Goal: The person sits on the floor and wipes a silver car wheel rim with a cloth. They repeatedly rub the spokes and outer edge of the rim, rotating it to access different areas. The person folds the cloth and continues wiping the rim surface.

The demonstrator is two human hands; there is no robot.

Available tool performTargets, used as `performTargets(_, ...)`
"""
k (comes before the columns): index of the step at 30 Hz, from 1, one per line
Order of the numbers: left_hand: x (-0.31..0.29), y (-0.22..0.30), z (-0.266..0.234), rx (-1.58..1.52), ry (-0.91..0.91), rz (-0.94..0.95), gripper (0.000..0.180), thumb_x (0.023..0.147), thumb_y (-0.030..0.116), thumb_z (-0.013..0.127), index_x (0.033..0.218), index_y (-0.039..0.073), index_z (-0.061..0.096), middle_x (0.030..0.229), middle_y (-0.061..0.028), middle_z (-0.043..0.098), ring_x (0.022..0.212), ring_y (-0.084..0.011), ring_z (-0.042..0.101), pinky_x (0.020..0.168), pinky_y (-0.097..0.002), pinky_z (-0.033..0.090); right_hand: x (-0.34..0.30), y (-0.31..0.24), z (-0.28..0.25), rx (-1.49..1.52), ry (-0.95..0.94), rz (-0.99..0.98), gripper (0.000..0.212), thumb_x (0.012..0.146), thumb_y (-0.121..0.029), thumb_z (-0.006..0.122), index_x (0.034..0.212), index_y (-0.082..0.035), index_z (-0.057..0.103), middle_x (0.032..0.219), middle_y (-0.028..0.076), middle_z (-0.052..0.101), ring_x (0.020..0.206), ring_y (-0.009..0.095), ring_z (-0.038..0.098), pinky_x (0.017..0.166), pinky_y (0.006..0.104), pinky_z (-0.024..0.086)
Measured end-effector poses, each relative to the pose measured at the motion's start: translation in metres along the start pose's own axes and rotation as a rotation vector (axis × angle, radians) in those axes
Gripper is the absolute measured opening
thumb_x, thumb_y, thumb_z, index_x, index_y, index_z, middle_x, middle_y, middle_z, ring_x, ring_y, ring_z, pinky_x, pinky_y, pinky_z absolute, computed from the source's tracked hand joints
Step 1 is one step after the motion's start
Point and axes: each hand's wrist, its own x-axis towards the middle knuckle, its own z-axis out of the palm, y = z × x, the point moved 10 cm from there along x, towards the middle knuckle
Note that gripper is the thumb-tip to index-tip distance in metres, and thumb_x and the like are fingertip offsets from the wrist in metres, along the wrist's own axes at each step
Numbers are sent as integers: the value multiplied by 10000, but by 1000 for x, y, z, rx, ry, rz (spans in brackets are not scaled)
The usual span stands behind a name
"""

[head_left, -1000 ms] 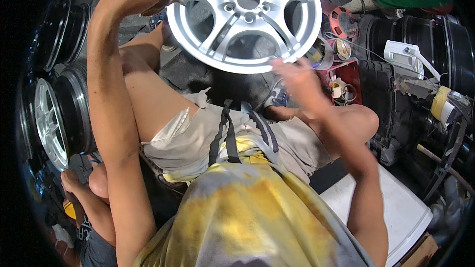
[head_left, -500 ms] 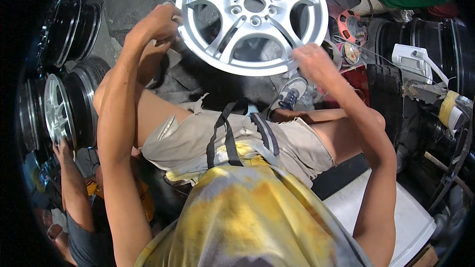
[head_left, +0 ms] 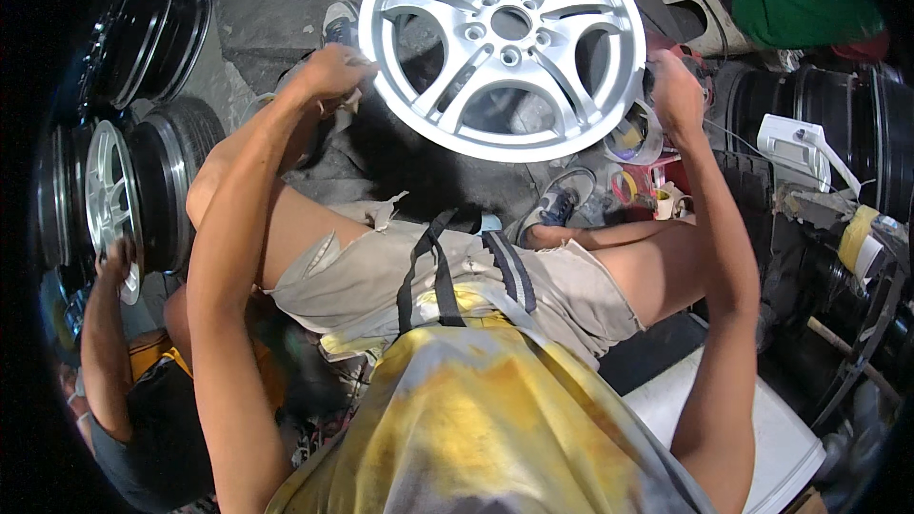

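Note:
A silver multi-spoke alloy wheel [head_left: 511,55] faces up in front of me, above the floor and beyond my knees. At its left edge my left hand [head_left: 335,74] has bent fingers against the rim; a small pale patch shows under the fingers, too unclear to name. My right hand [head_left: 678,95] is at the wheel's right edge, fingers curled round the rim, the fingertips partly hidden. What supports the wheel from below is hidden.
Dark wheels [head_left: 181,43] and a silver wheel [head_left: 112,200] stand at left, where another person's hand [head_left: 116,260] touches the silver one. A plastic tub [head_left: 636,138] sits beyond my right knee. At right are a white device [head_left: 795,149] and black wheels [head_left: 828,100].
The wheel now appears slightly right and lower. My right hand has moved from its lower right front edge to its right side. My left hand has shifted slightly down along the left edge.

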Motion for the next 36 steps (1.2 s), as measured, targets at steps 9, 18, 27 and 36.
performTargets(9,3,17,35,46,-23,-67,792,864,520,747,1300,-130,620,1413,-333,508,1212,-392,612,1029,-399,492,-22,85,128,969,-327,879,317,945,-270,751,1115,-15,673,992,40,701,886,139,667,778,291,555)
performTargets(18,57,-56,-6,-53,288,-283,637,842,465,732,1231,-38,698,1252,-238,702,1136,-365,698,992,-428,551,-88,9,125,1048,-408,882,288,936,-258,778,1036,-19,651,959,51,683,789,135,636,691,292,538)
performTargets(27,73,5,-77,370,504,126,305,845,112,626,1108,16,747,960,-215,750,832,-323,732,755,-395,572,-136,-47,79,1018,-708,522,236,943,-77,718,1155,23,687,1059,113,707,908,170,695,747,289,580)
performTargets(36,-75,84,107,733,-219,372,224,801,98,704,992,19,790,1031,-215,752,986,-371,741,870,-475,571,-58,-225,-2,316,-162,-382,229,817,14,656,1024,-46,734,987,105,660,940,273,669,773,387,554)
